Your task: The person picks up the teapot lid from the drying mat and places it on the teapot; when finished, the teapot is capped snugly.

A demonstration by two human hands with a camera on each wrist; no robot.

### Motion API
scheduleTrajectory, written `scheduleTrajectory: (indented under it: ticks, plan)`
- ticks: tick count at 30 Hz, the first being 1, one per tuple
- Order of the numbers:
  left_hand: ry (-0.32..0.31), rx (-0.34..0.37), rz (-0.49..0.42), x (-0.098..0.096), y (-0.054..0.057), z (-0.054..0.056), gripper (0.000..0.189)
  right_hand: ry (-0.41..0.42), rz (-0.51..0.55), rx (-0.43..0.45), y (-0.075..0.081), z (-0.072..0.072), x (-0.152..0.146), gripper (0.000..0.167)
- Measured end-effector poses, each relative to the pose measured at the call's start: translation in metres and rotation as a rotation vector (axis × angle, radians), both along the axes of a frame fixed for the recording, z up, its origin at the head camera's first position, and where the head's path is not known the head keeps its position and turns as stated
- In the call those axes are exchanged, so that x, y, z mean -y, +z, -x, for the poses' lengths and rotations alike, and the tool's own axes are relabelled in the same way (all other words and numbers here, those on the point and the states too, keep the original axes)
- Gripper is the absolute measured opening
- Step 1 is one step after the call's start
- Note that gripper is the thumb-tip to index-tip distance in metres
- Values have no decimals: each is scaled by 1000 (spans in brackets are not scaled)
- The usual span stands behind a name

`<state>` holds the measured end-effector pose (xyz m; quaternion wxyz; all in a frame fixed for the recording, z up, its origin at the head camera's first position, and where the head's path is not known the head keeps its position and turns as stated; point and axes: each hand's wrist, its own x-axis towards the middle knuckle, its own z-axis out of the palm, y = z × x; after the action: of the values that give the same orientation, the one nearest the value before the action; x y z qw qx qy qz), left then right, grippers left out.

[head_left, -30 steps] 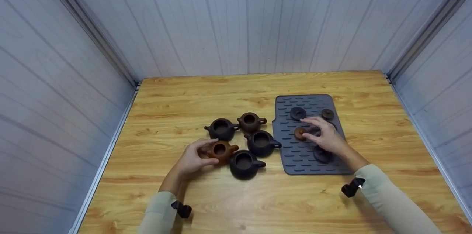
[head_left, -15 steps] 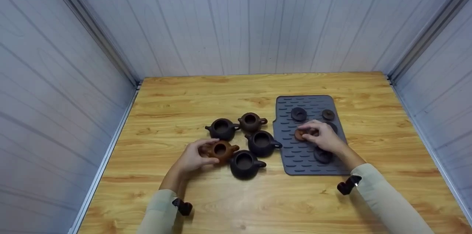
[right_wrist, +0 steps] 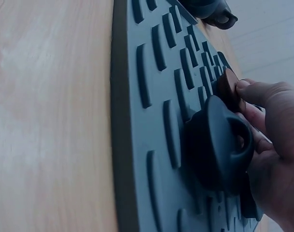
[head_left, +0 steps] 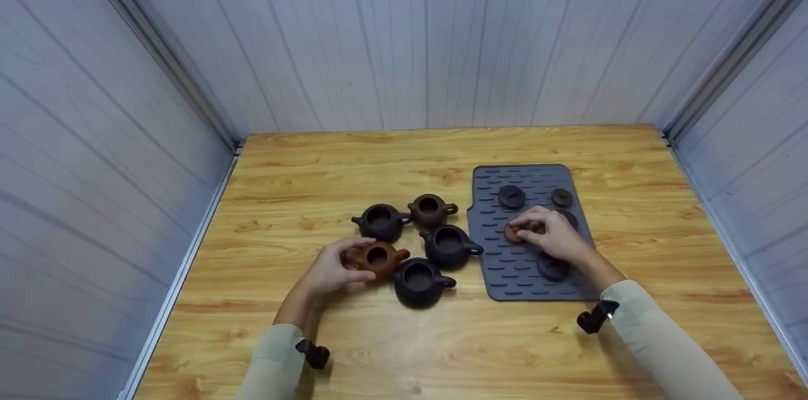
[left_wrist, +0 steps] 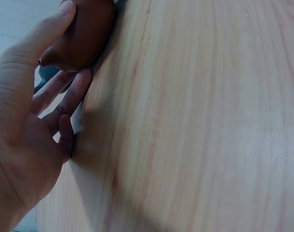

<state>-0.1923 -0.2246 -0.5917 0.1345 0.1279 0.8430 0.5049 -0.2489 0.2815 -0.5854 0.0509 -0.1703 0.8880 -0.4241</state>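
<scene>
My left hand (head_left: 328, 269) holds a small reddish-brown teapot (head_left: 385, 271) on the wood table, thumb on one side and fingers on the other. The pot has no lid on, and its round opening faces up. In the left wrist view the thumb lies against the brown teapot (left_wrist: 91, 36). Over the grey ridged mat, my right hand (head_left: 557, 239) pinches a small reddish-brown teapot lid (head_left: 510, 233) between thumb and fingers. A dark lid with a loop handle (right_wrist: 217, 145) sits right beside that hand in the right wrist view; the palm hides part of another dark lid.
Several lidless dark teapots cluster beside the brown one, among them a black pot (head_left: 419, 296) in front and a small brown pot (head_left: 430, 218) at the back. On the mat (head_left: 505, 286) lie more lids, including a dark lid (head_left: 511, 197) and a small brown lid (head_left: 562, 198).
My right hand's thumb and fingers, spread apart around the reddish-brown lid a second ago, have come together on it. The left hand stays on the teapot.
</scene>
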Motion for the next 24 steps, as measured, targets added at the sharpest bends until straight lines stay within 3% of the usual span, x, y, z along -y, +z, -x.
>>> scheduleTrajectory:
  ticks: [9, 24]
  plan:
    - [8, 16, 34, -1, 2, 1, 66, 27, -9, 13, 6, 1, 5, 20]
    - [-12, 4, 1, -1, 4, 1, 64, 105, -3, -2, 25, 2, 33, 18]
